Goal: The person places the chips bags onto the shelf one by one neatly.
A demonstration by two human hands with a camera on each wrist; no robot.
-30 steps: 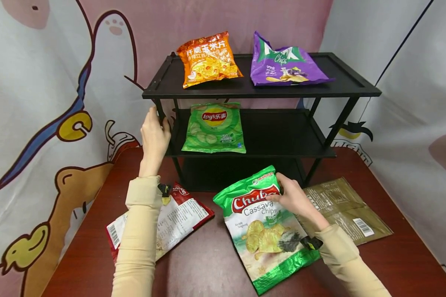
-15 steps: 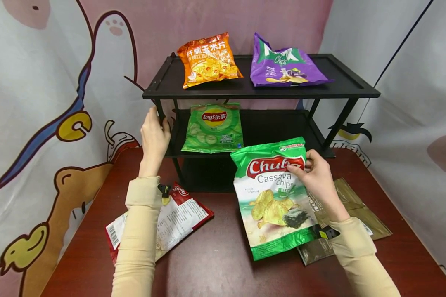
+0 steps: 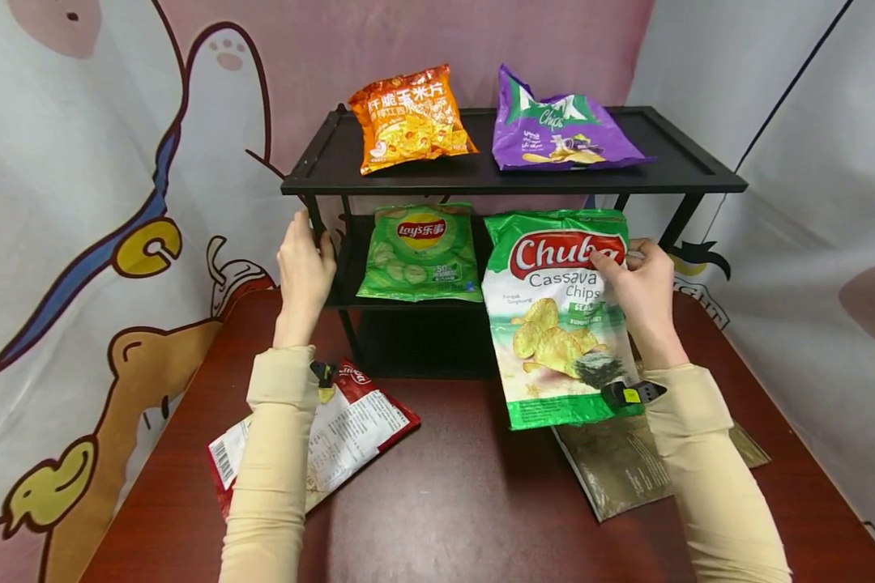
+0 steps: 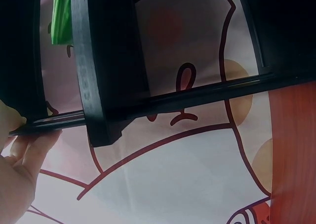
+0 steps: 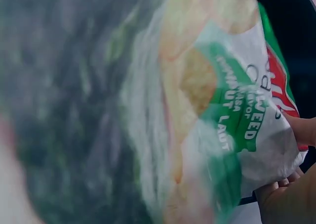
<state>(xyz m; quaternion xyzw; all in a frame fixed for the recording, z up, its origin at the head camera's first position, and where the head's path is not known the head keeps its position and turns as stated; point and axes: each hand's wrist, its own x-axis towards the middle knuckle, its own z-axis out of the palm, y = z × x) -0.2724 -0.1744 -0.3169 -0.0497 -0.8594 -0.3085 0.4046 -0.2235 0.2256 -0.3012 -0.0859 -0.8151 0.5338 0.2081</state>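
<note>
My right hand [image 3: 643,295] pinches the upper right edge of a green and white bag of cassava chips [image 3: 547,340], thumb on its front. The bag hangs upright before the right half of the black shelf rack [image 3: 437,180], hiding part of its middle shelf. In the right wrist view the bag's printed front [image 5: 232,110] fills most of the picture. My left hand [image 3: 305,263] grips the rack's front left post; the left wrist view has thumb and fingers around that post [image 4: 54,123]. Beside it, a green bag of potato chips [image 3: 420,253] leans on the middle shelf.
On the top shelf stand an orange snack bag [image 3: 411,121] and a purple chip bag [image 3: 565,125]. A red and white bag [image 3: 357,441] lies on the table [image 3: 437,518] by my left forearm. A brown bag [image 3: 612,470] lies partly under my right arm.
My right hand has lifted the cassava chips bag from low over the table, up and rightward, to the front of the middle shelf. My left hand stays on the post.
</note>
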